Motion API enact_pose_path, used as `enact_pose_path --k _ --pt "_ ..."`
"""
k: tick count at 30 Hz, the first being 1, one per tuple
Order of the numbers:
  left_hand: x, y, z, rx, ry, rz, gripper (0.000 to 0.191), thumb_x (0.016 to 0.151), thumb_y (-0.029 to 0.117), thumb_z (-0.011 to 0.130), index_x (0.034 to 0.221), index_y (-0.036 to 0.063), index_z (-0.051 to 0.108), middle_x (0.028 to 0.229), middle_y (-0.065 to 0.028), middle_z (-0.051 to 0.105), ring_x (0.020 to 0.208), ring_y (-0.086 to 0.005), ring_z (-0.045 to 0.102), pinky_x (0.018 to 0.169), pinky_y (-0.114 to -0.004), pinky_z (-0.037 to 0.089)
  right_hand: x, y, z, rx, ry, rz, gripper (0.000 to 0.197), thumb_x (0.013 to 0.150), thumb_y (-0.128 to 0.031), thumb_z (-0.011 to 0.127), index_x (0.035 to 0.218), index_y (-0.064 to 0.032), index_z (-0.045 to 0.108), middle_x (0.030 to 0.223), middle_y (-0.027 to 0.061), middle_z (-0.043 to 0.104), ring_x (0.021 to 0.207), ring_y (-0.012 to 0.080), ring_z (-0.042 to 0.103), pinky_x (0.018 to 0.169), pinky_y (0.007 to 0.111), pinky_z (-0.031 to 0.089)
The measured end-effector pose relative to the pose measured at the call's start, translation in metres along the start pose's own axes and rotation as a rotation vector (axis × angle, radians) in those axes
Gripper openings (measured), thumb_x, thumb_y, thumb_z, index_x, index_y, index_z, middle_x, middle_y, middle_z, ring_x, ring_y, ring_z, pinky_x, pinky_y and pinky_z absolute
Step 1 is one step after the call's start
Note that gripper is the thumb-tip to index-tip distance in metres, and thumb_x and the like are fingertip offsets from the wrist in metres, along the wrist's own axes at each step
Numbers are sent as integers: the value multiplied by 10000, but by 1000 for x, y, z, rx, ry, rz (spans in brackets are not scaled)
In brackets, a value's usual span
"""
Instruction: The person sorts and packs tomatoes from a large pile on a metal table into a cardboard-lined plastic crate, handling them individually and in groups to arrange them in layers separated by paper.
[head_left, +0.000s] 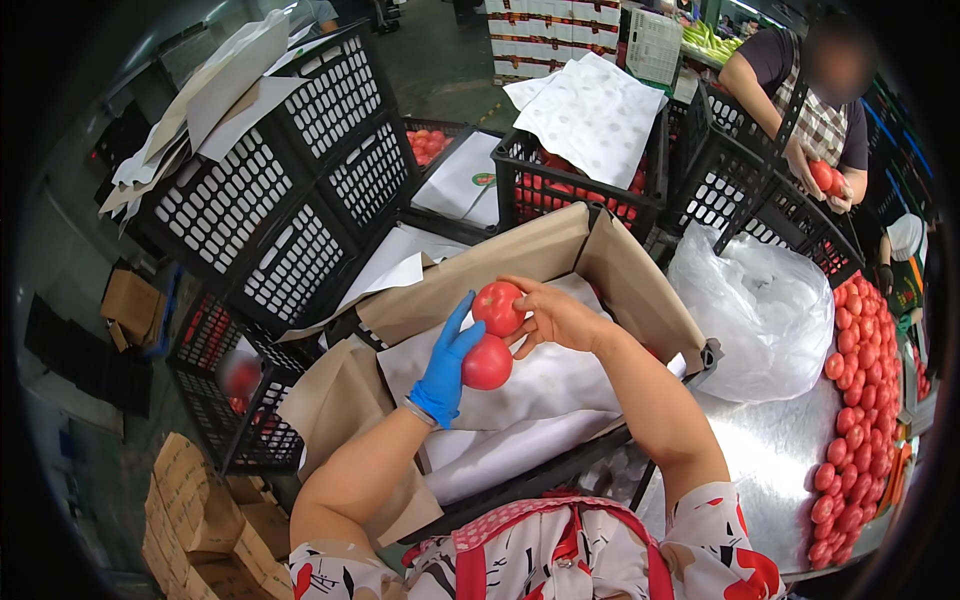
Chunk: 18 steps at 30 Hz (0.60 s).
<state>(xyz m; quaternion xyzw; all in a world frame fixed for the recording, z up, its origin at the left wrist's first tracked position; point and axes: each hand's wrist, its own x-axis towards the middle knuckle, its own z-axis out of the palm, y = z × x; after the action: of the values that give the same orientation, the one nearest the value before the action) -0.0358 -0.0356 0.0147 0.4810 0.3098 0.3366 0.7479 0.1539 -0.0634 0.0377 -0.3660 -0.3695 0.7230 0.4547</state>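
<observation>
My left hand (448, 364), in a blue glove, holds a red tomato (487, 363) against its palm. Just above it, a second tomato (499, 308) lies between my two hands; the fingers of my bare right hand (556, 315) are curled on its right side, and the gloved fingertips touch its left. Both hands are over a black plastic crate lined with brown paper (637, 277). White paper sheets (555, 382) cover much of the crate's inside, so what lies beneath is mostly hidden.
Many tomatoes (862, 375) lie on a metal table (757, 457) at right, beside a clear plastic bag (750, 322). Black crates (225, 202) stand at left; a paper-topped tomato crate (581, 184) stands ahead. Cardboard boxes (202, 525) sit lower left. A co-worker (814, 112) holds tomatoes at upper right.
</observation>
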Motion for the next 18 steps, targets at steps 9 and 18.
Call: enact_pose_path --k 9,18 --pt "-7 18 3 -246 -93 -355 472 875 396 412 1239 97 398 1001 -157 588 835 -319 618 584 -387 529 -7 -7 -3 -519 202 144 749 762 -640 468 1007 68 495 617 117 515 397 154 508 334 269 420" --pt "-9 17 4 -120 -198 -548 496 862 414 453 1154 13 450 975 -149 596 872 -297 610 582 -398 526 -3 -3 -6 -777 348 126 720 775 -672 399 633 17 552 480 67 430 329 139 410 271 261 338"
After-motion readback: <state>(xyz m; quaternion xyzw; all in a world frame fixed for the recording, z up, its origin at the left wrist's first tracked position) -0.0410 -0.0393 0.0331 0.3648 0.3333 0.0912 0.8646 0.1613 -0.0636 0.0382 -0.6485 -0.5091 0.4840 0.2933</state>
